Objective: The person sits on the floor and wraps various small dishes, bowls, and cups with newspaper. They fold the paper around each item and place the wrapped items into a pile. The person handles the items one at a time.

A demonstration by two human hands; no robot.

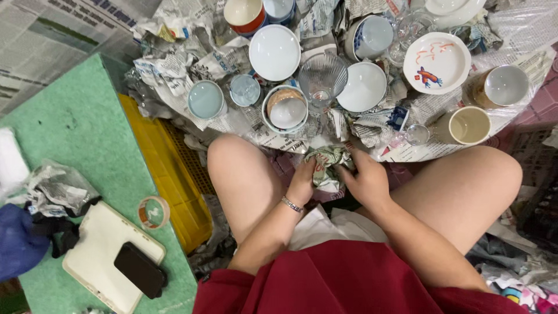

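Newspaper-wrapped bundle [326, 166], crumpled and greenish-grey, sits low between the person's bare knees, just below the near edge of the round table [511, 125]. In the head view, the only one given, the left hand [303, 181] curls its fingers onto the bundle's left side and the right hand [367, 180] presses in from the right, so both hands are closed on the paper. What is inside cannot be seen.

Judging by the shape, the paper itself is light, soft and easily torn, and it slides over whatever hard piece it covers; if that is like the crockery above, it is brittle and should be cupped from beneath through the paper, not pinched by a loose corner.

On the table lie sheets of newspaper [264, 131] under a white saucer [274, 52], a clear glass [322, 78], a pale blue cup [206, 100], a white dish with a red painted motif [437, 63] and a cream mug [469, 125]. To the person's left stand a yellow crate [168, 180] and a green surface [81, 125] bearing a tape roll [153, 211] and a black phone [139, 270] on a white tablet [99, 244].
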